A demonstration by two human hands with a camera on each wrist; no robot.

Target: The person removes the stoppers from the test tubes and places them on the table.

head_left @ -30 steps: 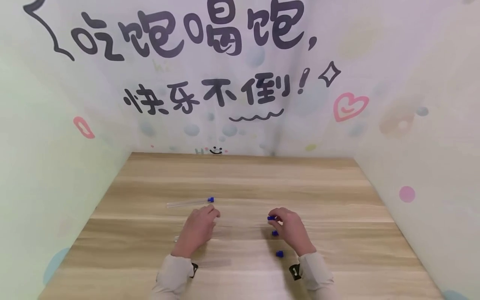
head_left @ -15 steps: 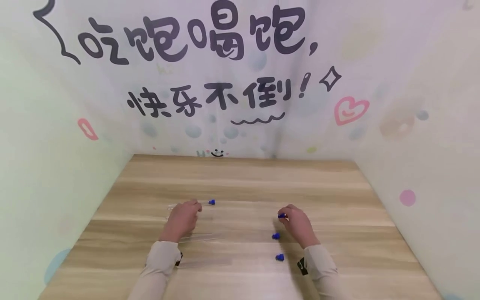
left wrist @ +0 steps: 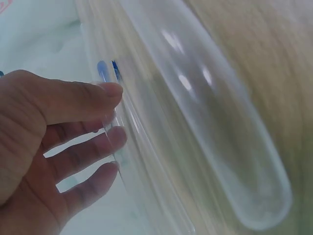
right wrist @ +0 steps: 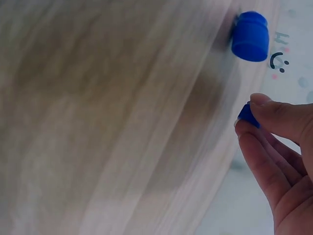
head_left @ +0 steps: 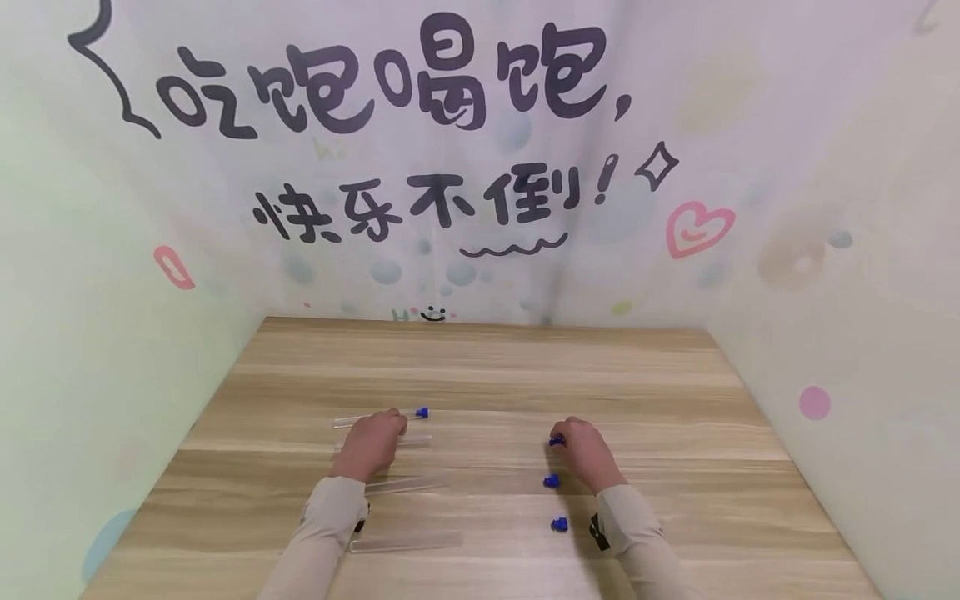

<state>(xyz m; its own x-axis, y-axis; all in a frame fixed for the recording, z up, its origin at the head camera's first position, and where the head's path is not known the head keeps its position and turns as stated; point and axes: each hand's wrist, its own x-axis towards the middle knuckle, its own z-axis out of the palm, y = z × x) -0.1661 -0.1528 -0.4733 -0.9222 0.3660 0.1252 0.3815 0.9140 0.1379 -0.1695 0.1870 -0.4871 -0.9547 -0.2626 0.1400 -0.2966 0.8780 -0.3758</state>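
Blue cap [right wrist: 248, 116] pinched — loose caps [head_left: 552, 481] nearby.

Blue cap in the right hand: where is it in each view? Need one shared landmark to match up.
Head: the blue cap is right of centre, below mid-height, pinched by the right hand.
Left wrist: can't confirm it; a blue speck at the left edge is too small to identify.
Right wrist: right of centre, about mid-height.
Landmark: the wall smiley, shared by head and right wrist only.
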